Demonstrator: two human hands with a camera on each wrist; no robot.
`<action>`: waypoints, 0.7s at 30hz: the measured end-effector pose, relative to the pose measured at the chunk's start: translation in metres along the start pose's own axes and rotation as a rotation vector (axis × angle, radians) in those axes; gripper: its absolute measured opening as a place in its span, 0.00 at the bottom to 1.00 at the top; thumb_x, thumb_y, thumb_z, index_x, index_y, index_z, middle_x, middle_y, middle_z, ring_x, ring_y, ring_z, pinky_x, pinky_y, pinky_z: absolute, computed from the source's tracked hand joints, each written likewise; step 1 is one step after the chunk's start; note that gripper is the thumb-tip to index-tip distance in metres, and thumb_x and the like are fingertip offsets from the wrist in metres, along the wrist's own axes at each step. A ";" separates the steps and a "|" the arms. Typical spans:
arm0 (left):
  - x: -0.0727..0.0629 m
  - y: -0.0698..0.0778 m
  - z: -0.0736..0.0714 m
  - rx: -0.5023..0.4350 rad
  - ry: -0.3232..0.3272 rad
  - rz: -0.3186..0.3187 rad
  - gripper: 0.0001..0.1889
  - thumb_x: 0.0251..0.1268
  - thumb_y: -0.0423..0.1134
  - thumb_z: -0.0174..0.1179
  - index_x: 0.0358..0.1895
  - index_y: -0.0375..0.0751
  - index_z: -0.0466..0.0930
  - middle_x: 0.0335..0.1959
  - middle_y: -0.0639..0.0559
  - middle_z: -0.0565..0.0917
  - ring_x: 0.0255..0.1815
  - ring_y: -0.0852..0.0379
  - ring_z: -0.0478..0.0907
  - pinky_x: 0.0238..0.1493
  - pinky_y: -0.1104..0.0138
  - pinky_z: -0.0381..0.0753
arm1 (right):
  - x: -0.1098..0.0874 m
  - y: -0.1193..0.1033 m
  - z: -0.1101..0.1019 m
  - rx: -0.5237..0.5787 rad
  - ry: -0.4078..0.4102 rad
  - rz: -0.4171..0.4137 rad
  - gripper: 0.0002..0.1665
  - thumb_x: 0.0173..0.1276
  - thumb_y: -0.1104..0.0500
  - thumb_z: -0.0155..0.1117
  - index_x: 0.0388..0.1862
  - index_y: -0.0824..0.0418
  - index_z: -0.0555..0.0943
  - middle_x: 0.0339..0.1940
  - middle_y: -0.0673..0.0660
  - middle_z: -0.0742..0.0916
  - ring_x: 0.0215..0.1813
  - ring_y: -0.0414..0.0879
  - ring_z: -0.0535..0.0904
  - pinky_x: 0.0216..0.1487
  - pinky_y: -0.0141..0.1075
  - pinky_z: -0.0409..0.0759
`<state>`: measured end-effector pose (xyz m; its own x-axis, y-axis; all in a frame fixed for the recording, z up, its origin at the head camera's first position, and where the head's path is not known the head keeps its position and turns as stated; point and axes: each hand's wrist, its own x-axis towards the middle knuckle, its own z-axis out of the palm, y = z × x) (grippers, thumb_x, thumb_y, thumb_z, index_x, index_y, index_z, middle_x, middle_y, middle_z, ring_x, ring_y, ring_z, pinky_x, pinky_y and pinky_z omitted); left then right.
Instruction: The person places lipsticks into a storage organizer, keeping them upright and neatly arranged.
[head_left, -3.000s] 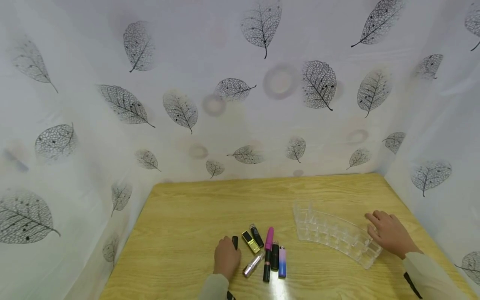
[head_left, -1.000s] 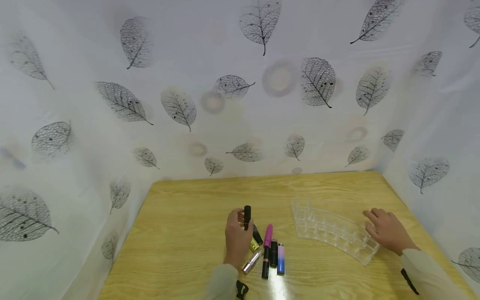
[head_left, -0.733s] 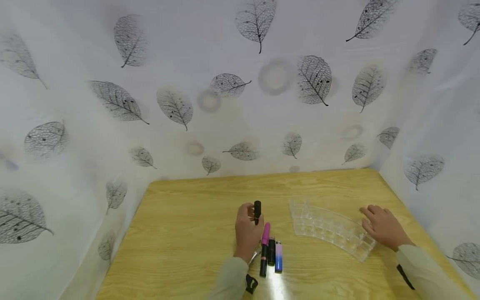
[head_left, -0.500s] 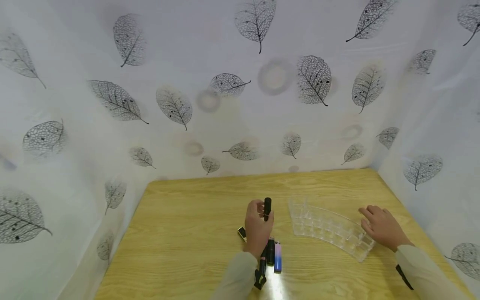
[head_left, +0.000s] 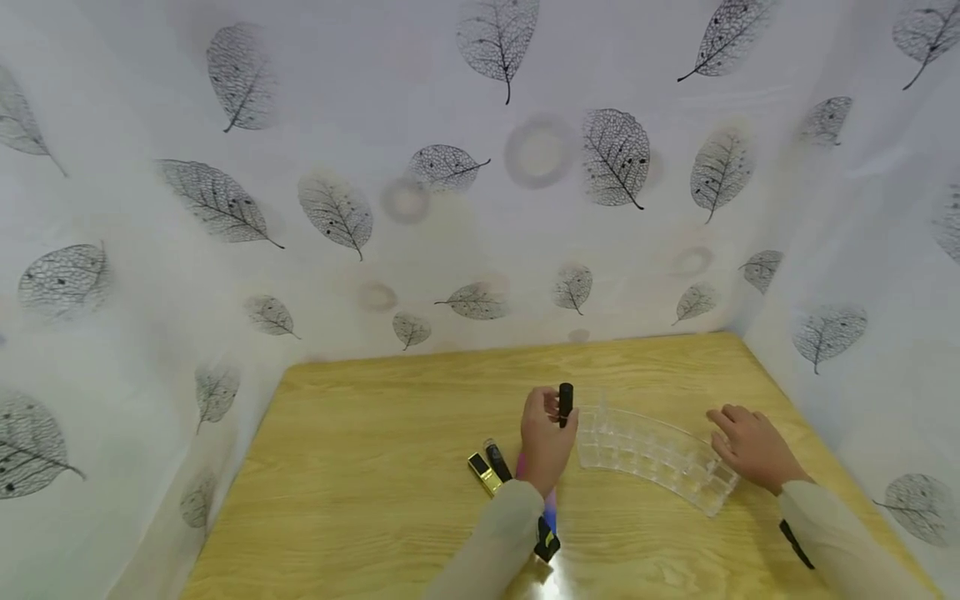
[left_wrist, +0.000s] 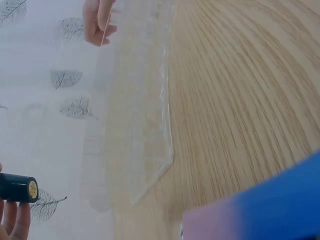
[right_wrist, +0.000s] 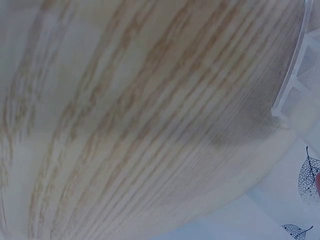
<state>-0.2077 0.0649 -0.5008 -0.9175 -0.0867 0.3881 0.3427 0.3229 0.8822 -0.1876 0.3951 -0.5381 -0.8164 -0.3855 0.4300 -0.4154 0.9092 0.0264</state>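
Observation:
My left hand (head_left: pixel 549 437) pinches a black lipstick tube (head_left: pixel 566 405) upright, at the left end of a clear curved lipstick organizer (head_left: pixel 648 450). In the left wrist view, the dark lipstick (left_wrist: pixel 19 188) shows a gold-coloured end between the fingertips. My right hand (head_left: pixel 757 450) is at the organizer's right end, fingers loosely bent over its back corner. Beneath my left forearm lie a gold and black lipstick (head_left: pixel 484 472), a black tube with a clear tip (head_left: pixel 497 460) and a pink-to-blue tube (head_left: pixel 551 510), partly covered. Other tubes are hidden by the arm.
The wooden table (head_left: pixel 360 467) is bordered by white sheeting (head_left: pixel 465 242) printed with dark leaves, at the back and both sides. In the left wrist view the blue and pink tube (left_wrist: pixel 270 200) looms large beneath the wrist. Table surface stretches left of the tubes.
My left hand took the black lipstick up from the left of the group and carried it right to the organizer's left end. My right hand has stayed at the organizer's right end.

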 end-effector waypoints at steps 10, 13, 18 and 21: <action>0.006 -0.006 0.031 0.063 -0.071 -0.025 0.16 0.54 0.34 0.67 0.44 0.45 0.71 0.35 0.52 0.75 0.33 0.62 0.75 0.36 0.74 0.78 | 0.002 -0.001 -0.001 -0.027 0.013 -0.009 0.16 0.54 0.62 0.61 0.43 0.66 0.78 0.30 0.57 0.78 0.32 0.52 0.74 0.32 0.51 0.72; 0.007 -0.009 0.036 0.086 -0.092 -0.028 0.17 0.55 0.35 0.67 0.44 0.46 0.70 0.35 0.52 0.75 0.33 0.63 0.74 0.36 0.75 0.78 | 0.001 0.001 0.002 -0.028 0.016 -0.007 0.16 0.54 0.62 0.61 0.43 0.66 0.78 0.30 0.58 0.79 0.32 0.53 0.75 0.33 0.52 0.73; 0.007 -0.014 0.041 0.110 -0.112 -0.023 0.16 0.54 0.34 0.67 0.44 0.45 0.70 0.35 0.52 0.75 0.32 0.63 0.74 0.36 0.75 0.77 | 0.001 0.001 0.002 -0.022 0.016 0.004 0.16 0.53 0.62 0.62 0.43 0.66 0.79 0.32 0.59 0.81 0.35 0.55 0.77 0.35 0.53 0.73; 0.007 -0.016 0.044 0.118 -0.116 -0.014 0.16 0.54 0.34 0.67 0.43 0.44 0.70 0.35 0.52 0.75 0.32 0.63 0.73 0.35 0.76 0.77 | 0.001 0.000 0.000 -0.015 0.019 0.007 0.16 0.54 0.62 0.62 0.43 0.66 0.79 0.32 0.59 0.81 0.35 0.55 0.77 0.36 0.53 0.73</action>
<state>-0.2285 0.1001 -0.5239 -0.9416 0.0155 0.3364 0.3097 0.4318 0.8471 -0.1886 0.3948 -0.5380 -0.8114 -0.3759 0.4477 -0.4032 0.9144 0.0371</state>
